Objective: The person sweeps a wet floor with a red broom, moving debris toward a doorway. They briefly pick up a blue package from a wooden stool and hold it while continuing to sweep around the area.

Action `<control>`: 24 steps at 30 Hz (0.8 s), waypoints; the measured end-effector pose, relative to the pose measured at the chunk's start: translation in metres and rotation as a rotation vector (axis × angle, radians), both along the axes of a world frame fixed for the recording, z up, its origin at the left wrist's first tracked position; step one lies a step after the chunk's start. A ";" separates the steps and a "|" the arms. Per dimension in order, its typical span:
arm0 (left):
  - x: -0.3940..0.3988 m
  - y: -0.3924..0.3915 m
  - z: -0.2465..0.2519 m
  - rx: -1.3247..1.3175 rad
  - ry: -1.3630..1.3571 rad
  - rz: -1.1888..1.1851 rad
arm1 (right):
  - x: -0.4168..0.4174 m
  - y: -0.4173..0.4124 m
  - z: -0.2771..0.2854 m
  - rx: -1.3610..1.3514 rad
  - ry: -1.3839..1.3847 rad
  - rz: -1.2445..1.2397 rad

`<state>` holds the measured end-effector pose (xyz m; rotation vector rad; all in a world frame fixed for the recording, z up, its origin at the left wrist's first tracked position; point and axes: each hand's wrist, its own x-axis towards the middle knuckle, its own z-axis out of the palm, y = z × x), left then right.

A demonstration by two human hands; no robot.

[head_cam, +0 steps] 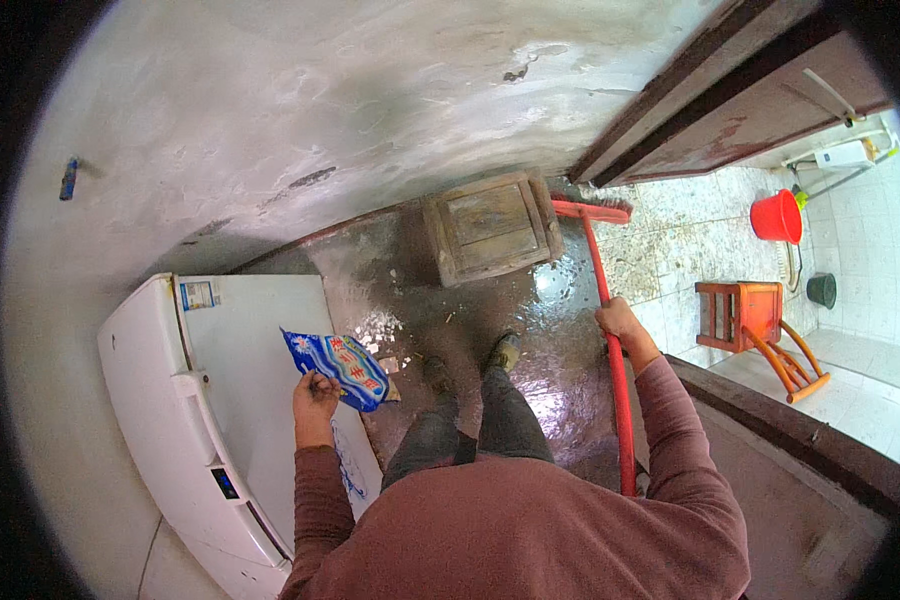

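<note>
My left hand (316,403) grips the edge of a blue plastic packet (343,369) with printed writing, held in front of the fridge's side. My right hand (621,324) is closed around the red handle of a broom (619,382). The broom's red head, with dark bristles, is at the far end, beside a wooden cabinet (490,225). Pale, broken debris (379,330) lies scattered on the wet, dark floor near my feet.
A white refrigerator (247,390) stands at the left by a stained wall. Past the doorway at the right are a red bucket (775,217), an orange wooden chair (761,319) and a dark bucket (821,290) in a tiled room. A dark wooden door (757,112) is above.
</note>
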<state>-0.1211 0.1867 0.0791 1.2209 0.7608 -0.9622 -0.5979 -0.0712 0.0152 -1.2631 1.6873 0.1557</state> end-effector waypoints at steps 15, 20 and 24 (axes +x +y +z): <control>0.016 0.012 0.009 -0.054 -0.037 -0.006 | 0.013 0.070 0.101 0.176 -0.264 -0.146; 0.027 0.017 0.008 -0.083 -0.002 0.016 | 0.049 0.112 0.121 0.093 -0.242 0.011; 0.035 0.027 0.000 -0.074 -0.007 0.018 | 0.068 0.140 0.112 0.088 -0.136 0.162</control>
